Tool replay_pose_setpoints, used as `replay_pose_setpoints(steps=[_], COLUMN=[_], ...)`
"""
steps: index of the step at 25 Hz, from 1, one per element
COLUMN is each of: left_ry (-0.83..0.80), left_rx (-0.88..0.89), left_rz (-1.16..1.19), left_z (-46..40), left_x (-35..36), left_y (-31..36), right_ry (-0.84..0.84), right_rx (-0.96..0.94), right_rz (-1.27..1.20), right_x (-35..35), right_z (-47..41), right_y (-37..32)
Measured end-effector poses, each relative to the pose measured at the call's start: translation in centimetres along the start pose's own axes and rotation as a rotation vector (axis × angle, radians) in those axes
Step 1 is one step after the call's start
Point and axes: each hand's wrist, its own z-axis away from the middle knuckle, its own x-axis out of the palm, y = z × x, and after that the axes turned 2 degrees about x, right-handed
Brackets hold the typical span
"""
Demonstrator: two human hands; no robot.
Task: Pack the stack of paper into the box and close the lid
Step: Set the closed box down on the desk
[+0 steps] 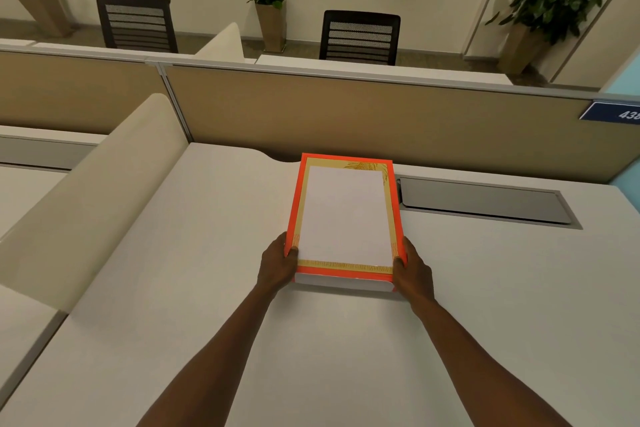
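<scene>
One orange box lies on the worktop close to its far edge, and one stack of paper lies flat inside it. The left hand and the right hand grip the two near corners of the box. Much bare worktop lies around. To the right is one grey cable hatch; behind stands a beige partition.

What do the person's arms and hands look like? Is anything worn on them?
Both forearms are bare as far as the picture shows: no sleeves, watch or bracelet in view. The left hand and right hand wear no gloves, and no rings can be seen.
</scene>
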Motion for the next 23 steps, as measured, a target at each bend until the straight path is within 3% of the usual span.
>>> replay_pose_setpoints(steps=[3, 8, 14, 17, 23], left_ry=[0.033, -0.005, -0.037, 0.035, -0.014], left_rx=[-0.016, 0.13, 0.098, 0.112, 0.178], left_rz=[-0.021, -0.185, -0.309, -0.35, -0.49], left_z=[-1.0, -2.1, -3.0, -2.5, -1.8], left_x=[0.0, 0.6, 1.1, 1.8, 2.3], left_y=[0.3, 0.5, -0.3, -0.1, -1.2], right_ry=[0.043, 0.043, 0.025, 0.03, 0.056], right_rx=[-0.031, -0.066, -0.082, -0.116, -0.264], right_rz=[0.049, 0.195, 0.219, 0.201, 0.432], right_x=[0.1, 0.9, 1.1, 1.8, 3.0], right_z=[-1.0, -2.3, -3.3, -2.8, -2.1], right_y=[-0.6, -1.0, -0.2, -0.2, 0.5])
